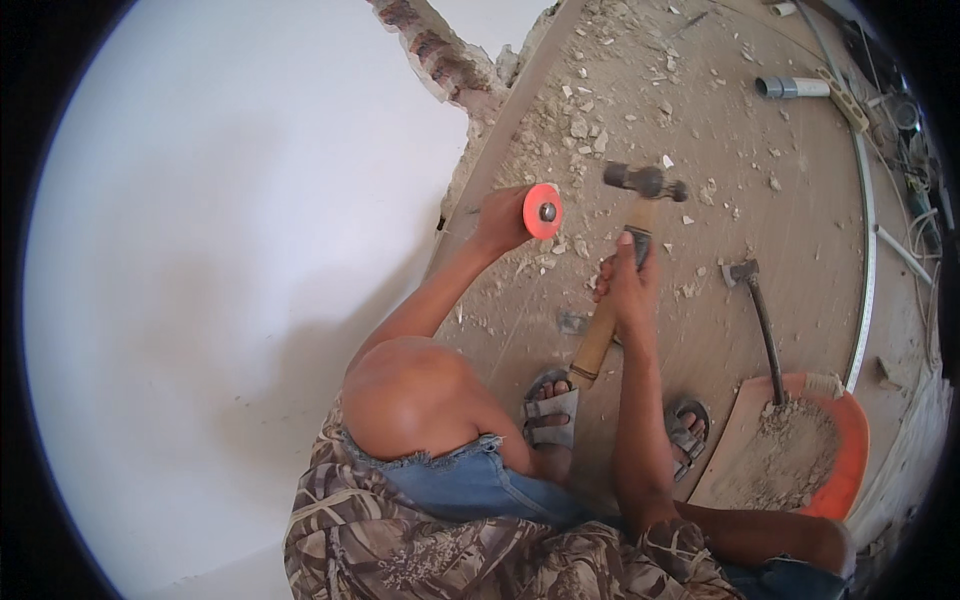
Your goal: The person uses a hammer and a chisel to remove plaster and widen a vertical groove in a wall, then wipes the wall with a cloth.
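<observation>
Both fists loaded: hammer on the right, guarded tool on the left, a gap between

I am watching from afar through the head camera. The right hand (630, 285) is clamping around the hammer (642, 212), fingers wrapping its handle, thumb lying along the dark band just below the head. The grip is sitting high: the steel head is standing just past the thumb, slightly blurred, while a long run of pale handle is trailing behind the fist toward a sandal (553, 415).

The left hand (505, 213) is closing tightly around a hand tool, right behind its round orange guard (535, 225). The tool's metal butt is facing the camera, the guard is hiding part of the fingers, and I cannot tell where the working end is reaching. The hammer head is hovering to the right of the guard, not touching it.

Around the work: broken rubble (580, 128) is littering the floor along the gouged white wall (220, 250). Well to the right, a small hatchet (762, 320) is lying with its handle end over an orange dustpan (852, 450), which is holding grey grit.
</observation>
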A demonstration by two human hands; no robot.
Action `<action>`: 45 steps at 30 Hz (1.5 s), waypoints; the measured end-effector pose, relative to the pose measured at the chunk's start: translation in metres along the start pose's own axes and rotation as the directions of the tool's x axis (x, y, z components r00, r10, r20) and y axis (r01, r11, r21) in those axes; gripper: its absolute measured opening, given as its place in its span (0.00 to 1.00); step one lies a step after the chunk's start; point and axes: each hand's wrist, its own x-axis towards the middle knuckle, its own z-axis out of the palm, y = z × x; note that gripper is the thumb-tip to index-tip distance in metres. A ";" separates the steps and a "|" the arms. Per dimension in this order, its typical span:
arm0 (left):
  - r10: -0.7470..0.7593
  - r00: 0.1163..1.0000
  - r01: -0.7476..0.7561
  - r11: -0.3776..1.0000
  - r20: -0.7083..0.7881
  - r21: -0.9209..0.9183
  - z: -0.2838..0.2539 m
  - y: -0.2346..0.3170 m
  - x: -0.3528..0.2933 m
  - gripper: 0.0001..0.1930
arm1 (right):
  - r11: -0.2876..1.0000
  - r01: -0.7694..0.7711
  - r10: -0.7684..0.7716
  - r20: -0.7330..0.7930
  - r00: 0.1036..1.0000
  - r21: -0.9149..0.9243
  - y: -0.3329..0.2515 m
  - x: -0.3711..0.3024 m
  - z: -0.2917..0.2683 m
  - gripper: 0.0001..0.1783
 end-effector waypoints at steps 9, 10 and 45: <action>0.087 0.993 -0.087 0.996 -0.083 -0.005 -0.008 -0.036 0.020 0.16 | 0.929 0.286 -0.255 -0.153 0.955 0.234 -0.072 -0.030 -0.016 0.18; 0.075 0.992 -0.078 0.997 -0.103 -0.024 -0.008 -0.038 0.019 0.16 | 0.911 0.319 -0.279 -0.180 0.943 0.261 -0.073 -0.032 -0.013 0.17; 0.008 0.994 -0.025 0.986 0.106 0.165 -0.012 -0.022 0.026 0.14 | 0.954 0.280 -0.256 -0.200 0.946 0.106 -0.064 0.003 -0.047 0.21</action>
